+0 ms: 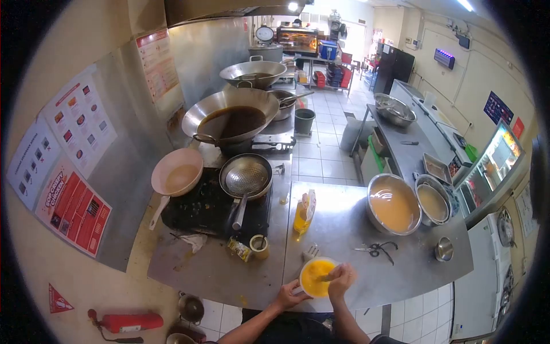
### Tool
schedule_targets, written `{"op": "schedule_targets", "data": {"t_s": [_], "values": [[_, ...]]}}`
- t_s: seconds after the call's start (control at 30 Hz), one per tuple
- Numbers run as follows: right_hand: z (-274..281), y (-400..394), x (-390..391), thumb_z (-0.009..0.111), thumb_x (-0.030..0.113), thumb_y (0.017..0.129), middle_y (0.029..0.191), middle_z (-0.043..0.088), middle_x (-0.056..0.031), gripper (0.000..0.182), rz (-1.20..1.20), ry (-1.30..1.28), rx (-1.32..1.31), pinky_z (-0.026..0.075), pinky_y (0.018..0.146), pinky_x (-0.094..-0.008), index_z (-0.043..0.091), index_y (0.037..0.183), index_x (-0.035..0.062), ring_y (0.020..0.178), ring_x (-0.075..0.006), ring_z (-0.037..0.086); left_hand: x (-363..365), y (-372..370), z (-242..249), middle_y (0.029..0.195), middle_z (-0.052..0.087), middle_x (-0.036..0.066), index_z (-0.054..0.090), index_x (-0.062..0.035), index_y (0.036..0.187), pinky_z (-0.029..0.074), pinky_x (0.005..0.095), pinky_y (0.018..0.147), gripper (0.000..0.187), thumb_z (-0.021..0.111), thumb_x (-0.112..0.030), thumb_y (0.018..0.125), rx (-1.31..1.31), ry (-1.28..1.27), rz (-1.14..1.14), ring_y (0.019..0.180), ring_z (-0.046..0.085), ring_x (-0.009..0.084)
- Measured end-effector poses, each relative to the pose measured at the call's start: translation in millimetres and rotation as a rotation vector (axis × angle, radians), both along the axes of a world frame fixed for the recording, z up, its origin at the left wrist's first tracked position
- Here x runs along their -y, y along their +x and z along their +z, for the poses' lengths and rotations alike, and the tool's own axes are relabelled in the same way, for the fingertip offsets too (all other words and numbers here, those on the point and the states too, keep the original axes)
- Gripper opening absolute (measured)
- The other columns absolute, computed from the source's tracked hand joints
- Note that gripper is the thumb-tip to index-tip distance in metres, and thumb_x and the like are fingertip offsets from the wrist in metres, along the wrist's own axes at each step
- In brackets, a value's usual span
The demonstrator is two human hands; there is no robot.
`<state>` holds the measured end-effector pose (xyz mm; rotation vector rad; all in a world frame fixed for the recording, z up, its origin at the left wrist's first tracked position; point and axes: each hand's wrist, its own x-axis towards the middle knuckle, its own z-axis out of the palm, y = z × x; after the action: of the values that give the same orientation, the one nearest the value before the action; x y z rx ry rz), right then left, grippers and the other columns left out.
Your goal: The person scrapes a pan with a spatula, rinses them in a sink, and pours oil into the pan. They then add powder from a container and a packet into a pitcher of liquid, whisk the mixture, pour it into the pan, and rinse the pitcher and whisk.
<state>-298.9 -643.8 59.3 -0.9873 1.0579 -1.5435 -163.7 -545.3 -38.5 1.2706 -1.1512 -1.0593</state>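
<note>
My left hand (288, 296) is closed on the handle of a white mug (304, 290) at the table's near edge. Yellow liquid (317, 277), much like beaten egg, fills much of it. Over the mug's right side, my right hand (342, 279) is closed around a utensil (326, 278) that dips into the liquid; the fingers hide its kind. Just behind the mug lies a grater-like metal tool (311, 251). Farther back stands a bottle of yellow oil (303, 215). To the right, black-handled scissors (375, 249) rest on the steel table (344, 229).
At left, a stove (189, 209) carries a pink pan (177, 172) and a frying pan with a perforated ladle (243, 178). Behind it sits a large wok of dark oil (232, 123). Bowls of cloudy liquid (393, 204) and a small steel cup (444, 249) stand right.
</note>
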Motion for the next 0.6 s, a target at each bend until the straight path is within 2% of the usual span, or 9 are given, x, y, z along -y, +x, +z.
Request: {"op": "schedule_targets", "data": {"t_s": [0.1, 0.2, 0.23, 0.33, 0.37, 0.47, 0.5, 0.6], "values": [[-35.5, 2.7, 17.8, 0.047, 0.021, 0.097, 0.051, 0.045, -0.0021, 0.037, -0.053, 0.120, -0.137, 0.033, 0.042, -0.0290, 0.045, 0.062, 0.0107, 0.041, -0.0128, 0.041, -6.3, -4.7, 6.7, 0.101, 0.073, 0.009, 0.068, -0.0014, 0.108, 0.052, 0.0300, 0.085, 0.044, 0.086, -0.025, 0.076, 0.094, 0.042, -0.026, 0.096, 0.068, 0.0142], [-3.6, -18.8, 18.5, 0.052, 0.022, 0.096, 0.056, 0.043, 0.0009, 0.034, -0.001, 0.112, 0.366, 0.032, 0.044, -0.0283, 0.044, 0.065, 0.0108, 0.048, -0.0109, 0.043, -1.0, 0.7, 5.6, 0.102, 0.073, 0.009, 0.068, -0.0010, 0.109, 0.052, 0.0301, 0.086, 0.045, 0.086, -0.025, 0.076, 0.096, 0.008, -0.012, 0.097, 0.068, 0.0141], [-13.4, -13.4, 13.5, 0.054, 0.022, 0.095, 0.057, 0.044, 0.0008, 0.035, -0.056, 0.028, 0.265, 0.033, 0.044, -0.0276, 0.044, 0.064, 0.0106, 0.048, -0.0109, 0.043, -2.3, -0.2, 6.5, 0.102, 0.073, 0.009, 0.068, -0.0010, 0.110, 0.052, 0.0302, 0.086, 0.045, 0.086, -0.025, 0.076, 0.071, -0.011, -0.006, 0.097, 0.068, 0.0141], [-21.2, 5.8, 12.0, 0.047, 0.021, 0.097, 0.053, 0.037, -0.0007, 0.036, -0.004, 0.207, -0.165, 0.034, 0.044, -0.0293, 0.041, 0.063, 0.0106, 0.046, -0.0130, 0.040, -4.5, -0.3, 25.7, 0.104, 0.073, 0.009, 0.068, -0.0007, 0.110, 0.052, 0.0305, 0.087, 0.045, 0.086, -0.025, 0.076, 0.087, 0.019, -0.029, 0.098, 0.068, 0.0140], [-17.3, 7.4, 15.4, 0.046, 0.020, 0.096, 0.052, 0.040, -0.0018, 0.038, -0.098, 0.161, -0.160, 0.034, 0.045, -0.0294, 0.040, 0.060, 0.0098, 0.045, -0.0128, 0.040, -0.3, -3.7, 18.1, 0.104, 0.073, 0.009, 0.068, -0.0005, 0.111, 0.052, 0.0306, 0.087, 0.046, 0.086, -0.025, 0.076, 0.054, -0.019, -0.018, 0.098, 0.067, 0.0139], [15.8, -3.6, -0.7, 0.050, 0.020, 0.095, 0.051, 0.042, -0.0029, 0.038, 0.032, -0.058, 0.090, 0.035, 0.045, -0.0294, 0.042, 0.060, 0.0083, 0.046, -0.0147, 0.044, 0.7, 1.4, 5.4, 0.105, 0.073, 0.010, 0.068, -0.0003, 0.111, 0.052, 0.0306, 0.087, 0.047, 0.086, -0.026, 0.076, 0.038, -0.050, -0.004, 0.098, 0.067, 0.0139], [-19.3, -3.9, 2.9, 0.049, 0.020, 0.095, 0.051, 0.043, -0.0029, 0.037, -0.044, -0.132, -0.130, 0.035, 0.045, -0.0291, 0.044, 0.061, 0.0079, 0.045, -0.0152, 0.043, -0.6, 2.8, 16.6, 0.104, 0.073, 0.010, 0.068, -0.0002, 0.111, 0.052, 0.0305, 0.086, 0.047, 0.086, -0.027, 0.076, 0.066, -0.016, -0.011, 0.098, 0.068, 0.0139], [-34.7, 5.3, 22.6, 0.047, 0.019, 0.096, 0.050, 0.042, -0.0024, 0.038, 0.030, 0.177, -0.211, 0.034, 0.045, -0.0295, 0.045, 0.060, 0.0076, 0.043, -0.0150, 0.039, -4.3, -3.5, 6.5, 0.103, 0.073, 0.010, 0.068, -0.0006, 0.109, 0.053, 0.0304, 0.085, 0.048, 0.086, -0.029, 0.075, 0.106, 0.014, -0.019, 0.095, 0.068, 0.0141]]}}
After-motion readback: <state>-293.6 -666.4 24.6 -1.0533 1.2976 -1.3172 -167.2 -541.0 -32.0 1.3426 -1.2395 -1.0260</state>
